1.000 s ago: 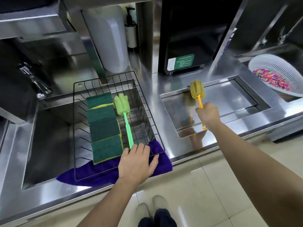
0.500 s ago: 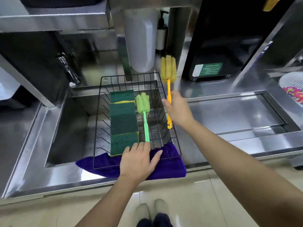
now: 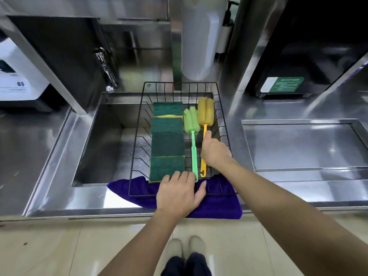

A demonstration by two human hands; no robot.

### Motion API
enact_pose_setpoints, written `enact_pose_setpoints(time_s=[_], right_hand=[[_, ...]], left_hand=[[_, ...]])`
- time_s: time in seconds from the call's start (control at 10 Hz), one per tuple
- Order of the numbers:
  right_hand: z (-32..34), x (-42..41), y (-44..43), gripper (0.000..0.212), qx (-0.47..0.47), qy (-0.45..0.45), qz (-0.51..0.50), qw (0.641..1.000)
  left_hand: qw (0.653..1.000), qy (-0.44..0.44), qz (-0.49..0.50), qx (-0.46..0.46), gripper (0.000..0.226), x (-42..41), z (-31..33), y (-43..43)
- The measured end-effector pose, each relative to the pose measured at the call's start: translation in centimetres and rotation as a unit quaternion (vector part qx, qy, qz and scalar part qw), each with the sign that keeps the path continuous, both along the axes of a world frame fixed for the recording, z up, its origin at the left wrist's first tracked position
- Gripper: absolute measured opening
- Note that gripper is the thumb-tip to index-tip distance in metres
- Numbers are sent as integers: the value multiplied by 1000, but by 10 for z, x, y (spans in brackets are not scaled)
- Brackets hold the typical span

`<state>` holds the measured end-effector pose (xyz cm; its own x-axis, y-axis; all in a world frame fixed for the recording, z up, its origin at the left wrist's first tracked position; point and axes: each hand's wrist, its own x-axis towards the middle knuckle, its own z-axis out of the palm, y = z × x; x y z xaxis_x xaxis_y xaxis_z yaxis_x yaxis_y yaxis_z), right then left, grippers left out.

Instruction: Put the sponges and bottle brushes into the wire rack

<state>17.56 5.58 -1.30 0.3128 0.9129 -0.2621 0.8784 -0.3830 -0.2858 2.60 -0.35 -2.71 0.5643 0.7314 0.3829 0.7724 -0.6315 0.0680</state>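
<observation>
A black wire rack (image 3: 137, 140) spans the sink. Several green scouring sponges (image 3: 167, 144) lie in a column along its left half. Right of them, a green bottle brush (image 3: 191, 121) lies with its head toward the back. A yellow bottle brush (image 3: 206, 111) lies beside it on the right, inside the rack. My right hand (image 3: 214, 150) is closed over the yellow handle's middle, index finger pointing along it. My left hand (image 3: 178, 194) rests flat on the rack's front rim, fingers spread, covering the tip of the green handle.
A purple cloth (image 3: 217, 206) lies under the rack's front edge on the steel counter. The sink (image 3: 99, 148) drops away left of the rack. A shallow recessed steel tray (image 3: 298, 144) sits to the right. A white cylinder (image 3: 199, 46) and a black appliance (image 3: 298, 56) stand behind.
My right hand carried the yellow brush from the right-hand tray over to the rack and lowered it in beside the green brush. My left hand stayed on the rack's front rim.
</observation>
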Motion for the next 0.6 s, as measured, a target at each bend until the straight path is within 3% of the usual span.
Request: enact_pose_setpoints(time_s=[0.3,0.5,0.6], right_hand=[[6,1,3,29,-60,23,-6,998],[36,11,4,31,-11,112,-27,993],[67,20,7,31,27,198,-22,980]], left_hand=[[1000,-2,-8,5,41,0,-2,1],[998,33,-9,-52,46,-1,7,0],[993,-8,4,-121,52,-1,16,-3]])
